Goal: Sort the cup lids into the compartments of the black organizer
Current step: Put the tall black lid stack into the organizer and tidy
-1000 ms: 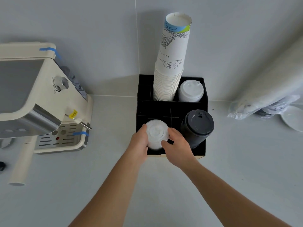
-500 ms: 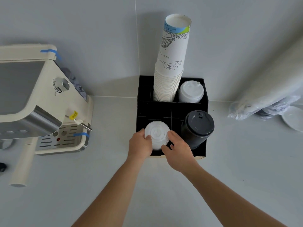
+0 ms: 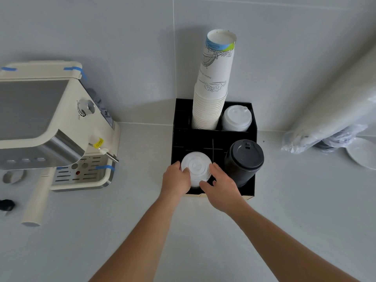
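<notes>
Legible print: the paper cup stack (image 3: pixel 213 86), beyond the hands, bears "Statue of..." upside down; remainder unreadable. The yellow tag (image 3: pixel 99 142) on the coffee machine (image 3: pixel 50 127), left of the hands, carries illegible characters.

My left hand (image 3: pixel 176 178) and right hand (image 3: pixel 220 187) crowd the front-left slot of the black organizer (image 3: pixel 213 135), both gripping the stack of clear lids (image 3: pixel 196 167) there. Just to the right, the black lids (image 3: pixel 244 159) stand tall and hem in my right hand. Behind, the cup stack (image 3: pixel 213 86) and white lids (image 3: pixel 236 119) block the back row. The coffee machine (image 3: pixel 50 127) stands well apart, leaving open counter (image 3: pixel 142 200) on the left.
</notes>
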A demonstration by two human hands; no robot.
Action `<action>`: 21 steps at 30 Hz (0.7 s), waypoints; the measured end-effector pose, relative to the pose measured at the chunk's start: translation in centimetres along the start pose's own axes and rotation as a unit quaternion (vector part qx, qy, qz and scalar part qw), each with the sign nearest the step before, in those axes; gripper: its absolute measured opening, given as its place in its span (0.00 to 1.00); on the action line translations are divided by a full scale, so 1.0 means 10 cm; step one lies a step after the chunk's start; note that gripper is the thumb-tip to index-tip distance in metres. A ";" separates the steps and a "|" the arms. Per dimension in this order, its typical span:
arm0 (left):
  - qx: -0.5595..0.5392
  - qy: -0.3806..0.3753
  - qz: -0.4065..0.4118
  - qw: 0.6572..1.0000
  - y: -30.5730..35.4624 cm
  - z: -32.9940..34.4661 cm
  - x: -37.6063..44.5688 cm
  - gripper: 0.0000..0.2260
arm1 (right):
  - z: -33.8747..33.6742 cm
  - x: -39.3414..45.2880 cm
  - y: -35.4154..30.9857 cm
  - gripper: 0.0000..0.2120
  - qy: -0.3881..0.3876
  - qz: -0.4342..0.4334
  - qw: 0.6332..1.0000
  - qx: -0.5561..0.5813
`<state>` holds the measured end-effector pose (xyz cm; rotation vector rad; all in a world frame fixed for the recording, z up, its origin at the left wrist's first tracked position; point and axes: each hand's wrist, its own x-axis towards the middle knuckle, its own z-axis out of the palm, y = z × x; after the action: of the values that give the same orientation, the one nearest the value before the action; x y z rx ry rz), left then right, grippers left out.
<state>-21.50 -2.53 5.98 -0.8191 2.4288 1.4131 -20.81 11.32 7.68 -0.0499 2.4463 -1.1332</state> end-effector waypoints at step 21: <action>-0.118 -0.073 0.068 0.988 0.48 0.11 -0.61 0.22 | -1.28 -0.33 0.21 0.08 0.228 0.020 0.959 0.168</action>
<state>-19.27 2.37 11.61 -0.5809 2.2748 1.7695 -22.68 22.56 14.63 0.4071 2.5734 -1.6795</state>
